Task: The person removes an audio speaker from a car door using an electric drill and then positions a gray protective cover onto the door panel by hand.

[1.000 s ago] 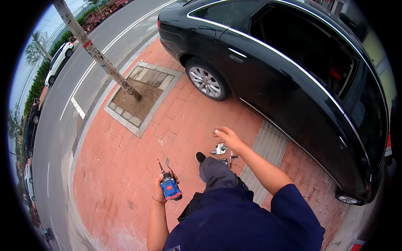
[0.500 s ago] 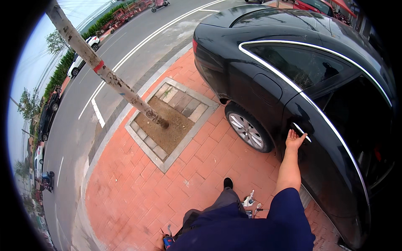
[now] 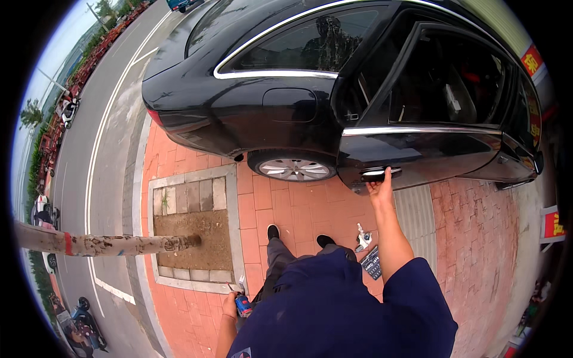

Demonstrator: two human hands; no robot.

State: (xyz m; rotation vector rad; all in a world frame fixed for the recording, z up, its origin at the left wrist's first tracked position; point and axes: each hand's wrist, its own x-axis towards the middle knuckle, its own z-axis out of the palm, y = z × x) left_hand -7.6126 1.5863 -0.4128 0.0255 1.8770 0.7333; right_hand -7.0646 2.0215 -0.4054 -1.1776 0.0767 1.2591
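Observation:
My right hand (image 3: pixel 381 186) reaches up to the rear door of a black car (image 3: pixel 227 113). Its fingers are hooked round the door handle (image 3: pixel 377 173), with the thumb over the front. The rear door (image 3: pixel 430 152) stands ajar, its rear edge away from the body and its window lowered. Low at my left side, my left hand (image 3: pixel 230 304) is closed round a blue-and-red tool (image 3: pixel 243 305). Thin metal pieces stick up beside it; their kind is too small to tell.
A white-and-silver part (image 3: pixel 363 238) and a dark tool case (image 3: pixel 372 263) lie on the red paving by my right foot. A tree trunk (image 3: pixel 125 244) rises from a bordered soil square (image 3: pixel 191 227) on the left. Beyond the kerb, a scooter (image 3: pixel 86 325) is on the road.
The rear door has come away from the car body, with my right hand still at its handle. My view has turned right, and my left hand with the tool now shows more fully.

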